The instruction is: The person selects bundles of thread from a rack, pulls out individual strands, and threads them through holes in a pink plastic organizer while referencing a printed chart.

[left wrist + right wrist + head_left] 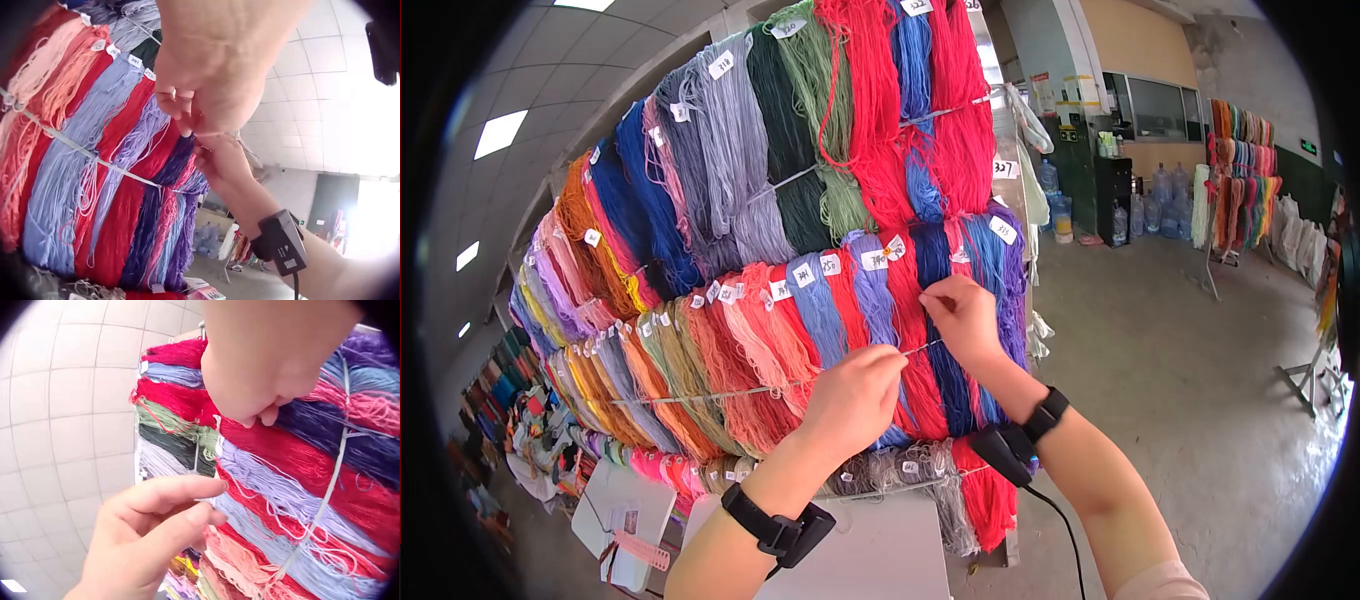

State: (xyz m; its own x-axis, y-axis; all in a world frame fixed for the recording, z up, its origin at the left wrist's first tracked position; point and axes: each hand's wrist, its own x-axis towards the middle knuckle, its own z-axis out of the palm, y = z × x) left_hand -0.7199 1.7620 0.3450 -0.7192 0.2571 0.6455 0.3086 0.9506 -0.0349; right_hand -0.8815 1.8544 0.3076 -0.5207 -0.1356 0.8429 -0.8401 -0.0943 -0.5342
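My right hand point(965, 318) is at the upper part of a navy yarn skein point(949, 370), beside a red skein point(922, 385). Its fingers are bent, with the tips close together right at the yarn; I cannot tell what is between them. Lower and to the left, my left hand point(858, 398) hovers before the skeins, near a white tie string point(922, 347) that runs across them. In the right wrist view the left hand point(144, 531) has loosely bent fingers, thumb apart from index, with nothing visible in them. A lavender skein point(262, 472) hangs behind it.
Tiers of coloured skeins with numbered paper tags point(721, 66) fill the rack. Below stands a white table point(870, 550). A cable point(1068, 530) hangs from my right wrist camera. Behind to the right are another yarn rack point(1240, 170) and water bottles point(1165, 190).
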